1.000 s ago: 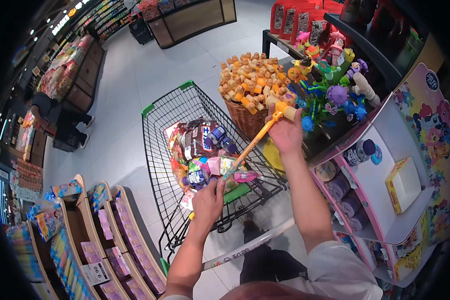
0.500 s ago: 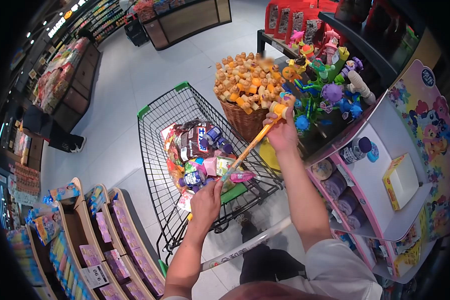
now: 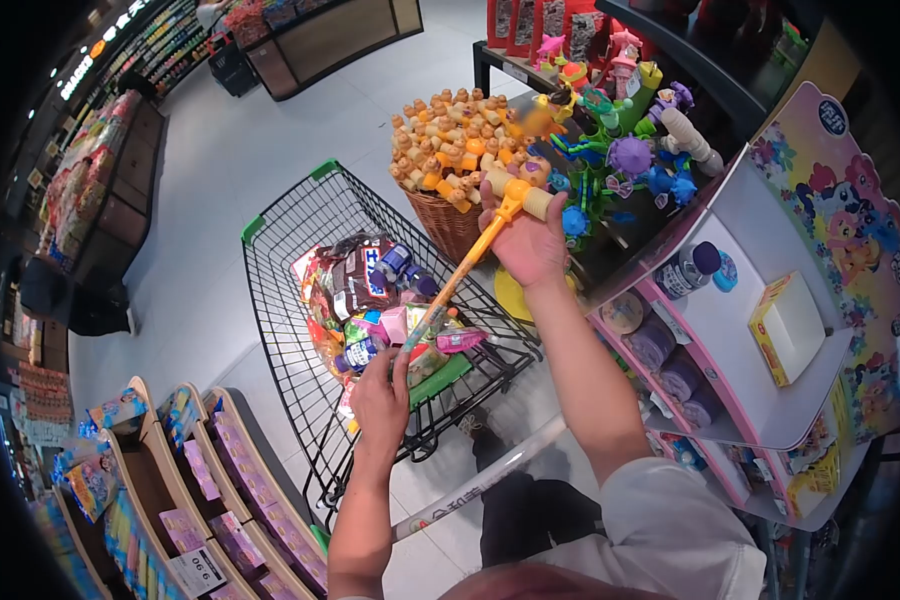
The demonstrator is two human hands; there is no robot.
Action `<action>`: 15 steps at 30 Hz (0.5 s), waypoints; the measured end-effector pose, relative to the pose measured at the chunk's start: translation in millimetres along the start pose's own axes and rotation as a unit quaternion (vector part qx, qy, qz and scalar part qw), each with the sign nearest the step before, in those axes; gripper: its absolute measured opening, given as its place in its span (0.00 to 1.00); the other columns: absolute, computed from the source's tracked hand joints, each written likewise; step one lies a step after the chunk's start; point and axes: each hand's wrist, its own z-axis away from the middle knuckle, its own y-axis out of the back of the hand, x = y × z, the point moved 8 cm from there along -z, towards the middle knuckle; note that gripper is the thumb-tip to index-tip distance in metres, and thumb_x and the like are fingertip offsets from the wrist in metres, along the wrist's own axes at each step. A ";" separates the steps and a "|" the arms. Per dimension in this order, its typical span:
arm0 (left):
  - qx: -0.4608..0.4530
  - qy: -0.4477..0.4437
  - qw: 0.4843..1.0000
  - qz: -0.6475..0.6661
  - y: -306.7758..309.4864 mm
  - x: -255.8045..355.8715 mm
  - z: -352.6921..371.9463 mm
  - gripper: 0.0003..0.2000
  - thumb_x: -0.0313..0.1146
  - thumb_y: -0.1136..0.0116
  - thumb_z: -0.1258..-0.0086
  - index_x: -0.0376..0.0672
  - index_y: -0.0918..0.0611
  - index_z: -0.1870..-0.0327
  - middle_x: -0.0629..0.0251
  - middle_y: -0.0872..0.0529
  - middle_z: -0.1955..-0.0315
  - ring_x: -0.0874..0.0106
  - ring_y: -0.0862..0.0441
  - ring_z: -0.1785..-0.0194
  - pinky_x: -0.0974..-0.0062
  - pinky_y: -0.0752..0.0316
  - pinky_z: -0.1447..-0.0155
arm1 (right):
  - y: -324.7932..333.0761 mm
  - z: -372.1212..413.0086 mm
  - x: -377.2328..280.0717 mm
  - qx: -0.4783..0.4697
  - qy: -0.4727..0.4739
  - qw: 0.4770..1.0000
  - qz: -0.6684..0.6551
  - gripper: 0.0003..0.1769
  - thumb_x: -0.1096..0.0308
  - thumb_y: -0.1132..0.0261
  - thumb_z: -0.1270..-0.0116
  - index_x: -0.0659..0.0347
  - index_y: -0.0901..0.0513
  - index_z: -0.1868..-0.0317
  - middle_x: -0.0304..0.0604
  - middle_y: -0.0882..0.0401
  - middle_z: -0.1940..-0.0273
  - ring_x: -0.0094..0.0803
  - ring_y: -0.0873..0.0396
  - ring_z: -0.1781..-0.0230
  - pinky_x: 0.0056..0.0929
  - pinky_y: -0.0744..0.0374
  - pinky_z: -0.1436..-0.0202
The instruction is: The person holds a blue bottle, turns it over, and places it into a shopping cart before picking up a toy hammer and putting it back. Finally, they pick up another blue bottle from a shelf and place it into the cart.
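A long orange toy stick [image 3: 475,257] with a hammer-shaped head slants over the shopping cart [image 3: 270,290]. Its lower end is in my left hand [image 3: 378,400], whose fingers are closed round it. Under the orange and cream head lies my right hand [image 3: 532,240], palm up with fingers spread, the head resting against it. Inside the cart are a dark brown snack bag [image 3: 360,280], blue-capped bottles [image 3: 360,353] and a pink packet [image 3: 460,341]. A wicker basket [image 3: 445,225] heaped with similar orange and cream heads stands just beyond my right hand.
Colourful toy sticks [image 3: 630,155] crowd the right side behind a pink and white display stand [image 3: 760,390]. Curved snack shelves [image 3: 160,470] flank the cart at lower left. A person in dark clothes [image 3: 80,298] is at far left.
My right hand has opened from its grip on the toy's head and now lies palm up under it. The whole scene has shifted left in view.
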 end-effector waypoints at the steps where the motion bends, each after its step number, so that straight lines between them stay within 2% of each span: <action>1: 0.001 -0.002 1.000 -0.005 0.3 0.5 0.4 0.10 0.38 0.46 0.22 0.43 0.16 0.54 0.54 0.13 0.67 0.53 0.16 0.68 0.59 0.25 0.64 | -9.9 2.2 -0.3 -0.024 -0.003 1.000 0.008 0.54 0.40 0.22 0.49 0.52 0.35 0.26 0.43 0.35 0.30 0.40 0.31 0.34 0.39 0.27 0.41; 5: -0.008 -0.031 0.999 0.010 -0.2 10.2 1.1 0.10 0.37 0.48 0.21 0.42 0.18 0.53 0.54 0.16 0.66 0.52 0.18 0.67 0.58 0.26 0.64 | -27.8 6.6 1.7 -0.112 -0.029 0.993 -0.010 0.58 0.34 0.22 0.53 0.44 0.37 0.24 0.36 0.31 0.34 0.36 0.28 0.38 0.38 0.26 0.44; 8: -0.007 -0.041 0.999 0.025 -1.1 11.3 0.2 0.10 0.36 0.50 0.20 0.41 0.19 0.52 0.53 0.18 0.66 0.52 0.19 0.65 0.57 0.27 0.62 | -35.9 9.0 1.0 -0.131 -0.034 0.989 -0.053 0.58 0.34 0.22 0.54 0.40 0.37 0.24 0.35 0.31 0.34 0.33 0.26 0.46 0.36 0.26 0.47; 12: -0.034 -0.036 0.998 0.033 -5.0 11.4 0.4 0.11 0.36 0.51 0.19 0.41 0.19 0.52 0.52 0.19 0.65 0.51 0.19 0.63 0.56 0.27 0.60 | -23.4 3.5 -2.9 -0.118 -0.024 0.991 -0.056 0.56 0.38 0.21 0.54 0.40 0.36 0.25 0.33 0.31 0.34 0.30 0.27 0.56 0.35 0.25 0.50; 15: -0.045 -0.034 0.998 0.038 -9.5 10.9 3.0 0.11 0.36 0.52 0.19 0.41 0.20 0.51 0.52 0.19 0.64 0.50 0.19 0.62 0.56 0.27 0.60 | -14.1 2.7 -6.1 -0.100 -0.009 0.995 -0.023 0.54 0.40 0.23 0.49 0.42 0.38 0.24 0.38 0.31 0.34 0.28 0.28 0.56 0.34 0.26 0.49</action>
